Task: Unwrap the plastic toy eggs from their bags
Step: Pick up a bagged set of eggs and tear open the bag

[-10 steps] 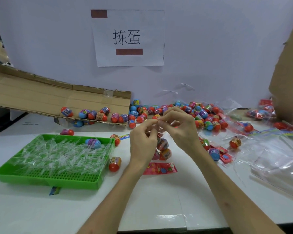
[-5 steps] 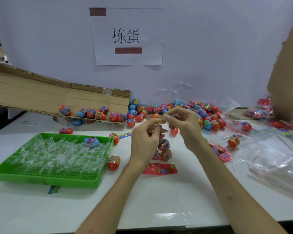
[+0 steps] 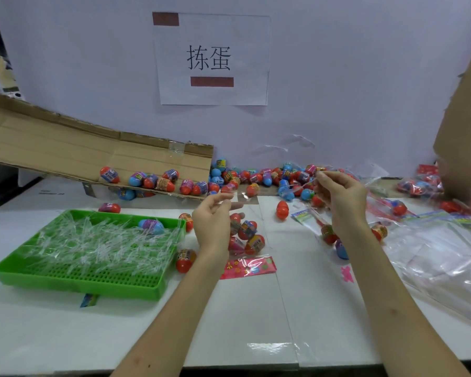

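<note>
My left hand pinches a thin clear plastic strip at chest height over the white table. My right hand, further right and slightly higher, pinches a clear bag that hangs down with a printed header. Between the hands a bare red toy egg lies on the table. Beneath my left hand lies a clear bag with several eggs and a pink header. Many loose eggs are heaped at the back by the wall.
At the left is a green tray full of clear plastic strips, with one blue egg in it. A cardboard ramp holds a row of eggs. Empty clear bags lie at the right, below a cardboard box.
My hands were close together on one bag; they have pulled apart, the right going right and up. A red egg has dropped onto the table between them.
</note>
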`<state>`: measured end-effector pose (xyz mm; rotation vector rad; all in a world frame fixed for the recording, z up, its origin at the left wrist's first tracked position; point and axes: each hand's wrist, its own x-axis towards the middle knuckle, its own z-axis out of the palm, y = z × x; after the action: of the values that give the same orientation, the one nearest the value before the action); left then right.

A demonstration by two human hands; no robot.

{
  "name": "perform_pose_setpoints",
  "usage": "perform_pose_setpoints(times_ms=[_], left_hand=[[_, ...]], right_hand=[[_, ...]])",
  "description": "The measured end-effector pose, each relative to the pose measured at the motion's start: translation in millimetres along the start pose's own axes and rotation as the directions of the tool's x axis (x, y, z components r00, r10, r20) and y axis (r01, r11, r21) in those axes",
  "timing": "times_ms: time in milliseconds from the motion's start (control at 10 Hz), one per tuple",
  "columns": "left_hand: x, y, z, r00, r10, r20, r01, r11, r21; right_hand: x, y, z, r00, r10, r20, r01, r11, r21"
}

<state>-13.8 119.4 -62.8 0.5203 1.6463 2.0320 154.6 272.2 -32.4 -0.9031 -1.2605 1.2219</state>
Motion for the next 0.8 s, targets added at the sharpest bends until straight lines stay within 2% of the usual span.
perform_pose_setpoints(times_ms=[100, 200, 300, 400, 500, 600, 700, 800], left_hand=[[1, -1, 0, 0.999, -0.018, -0.044, 0.018, 1.0, -0.001], [1, 0, 0, 0.998, -0.038, -0.05, 0.038, 0.999, 0.002], [1, -1, -1, 0.999, -0.041, -0.027, 0.041, 0.999, -0.005], [1, 0, 0, 0.998, -0.058, -0.005, 0.058, 0.998, -0.014], [-2, 0, 2, 0.997, -0.07, 0.022, 0.07, 0.998, 0.003], [-2, 1, 1, 0.997, -0.068, 0.022, 0.068, 0.998, 0.0], [-2, 2, 1, 0.998, -0.06, 0.021, 0.06, 0.998, -0.007], [-3, 4, 0, 0.998, -0.055, 0.03, 0.056, 0.998, -0.026]], right_hand=[[-10, -20, 6, 0.993, -0.076, 0.095, 0.099, 0.961, -0.259], [-22, -73, 20, 0.798, -0.045, 0.601, 0.392, 0.796, -0.461], [-35, -127, 32, 0.135, -0.052, 0.989, 0.478, 0.878, -0.019], [-30, -125, 52, -0.039, -0.157, 0.987, -0.059, 0.986, 0.154], [2, -82, 68, 0.586, 0.246, 0.772, 0.365, 0.771, -0.522], [28, -56, 51, 0.739, 0.308, 0.599, 0.561, 0.211, -0.8], [33, -54, 38, 0.846, 0.124, 0.519, 0.417, 0.452, -0.788], [27, -35, 23, 0.886, 0.059, 0.46, 0.353, 0.557, -0.752]])
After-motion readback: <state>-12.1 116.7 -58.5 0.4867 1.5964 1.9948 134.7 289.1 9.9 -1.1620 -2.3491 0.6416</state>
